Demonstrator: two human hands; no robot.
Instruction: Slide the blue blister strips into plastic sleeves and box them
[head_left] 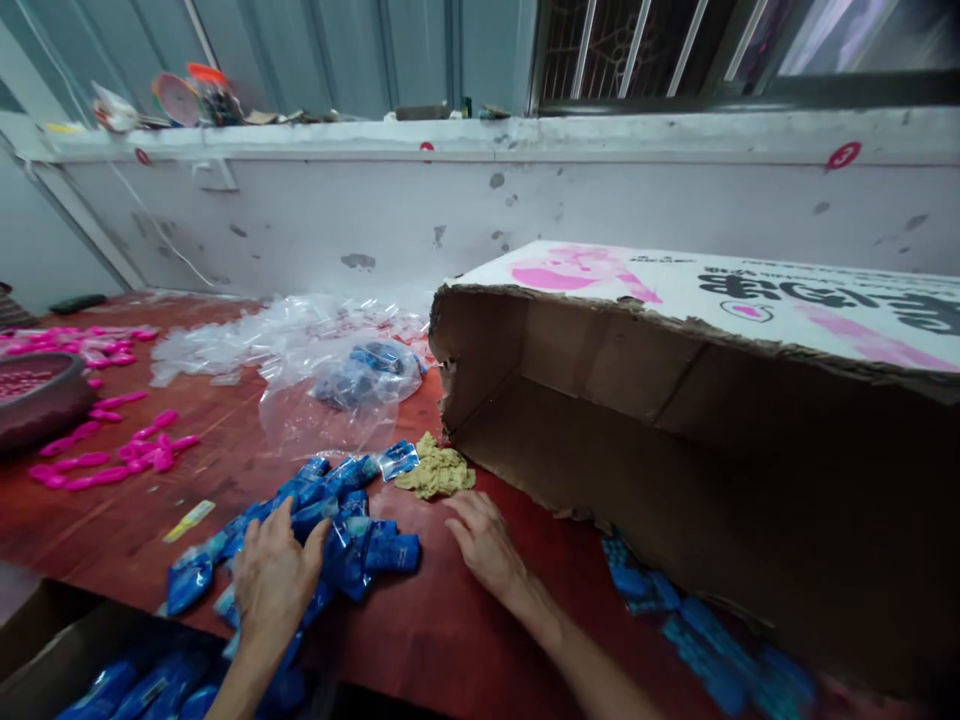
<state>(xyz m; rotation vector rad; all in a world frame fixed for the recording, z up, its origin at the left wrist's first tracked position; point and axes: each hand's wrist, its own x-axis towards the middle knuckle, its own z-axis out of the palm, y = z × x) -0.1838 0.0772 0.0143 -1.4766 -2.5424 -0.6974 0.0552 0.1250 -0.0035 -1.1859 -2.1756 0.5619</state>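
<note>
With your left hand (274, 575) spread over the blue packets (349, 550) heaped on the red table (450, 625), its hold on any one impossible to tell, and your right hand (486, 545) half-open and seemingly empty beside the crumpled yellow-green wad (435, 467), a light, flat-fingered touch likely suited that loose heap best.

The packets (394, 552) are blue — the tabletop (420, 640) red.
</note>
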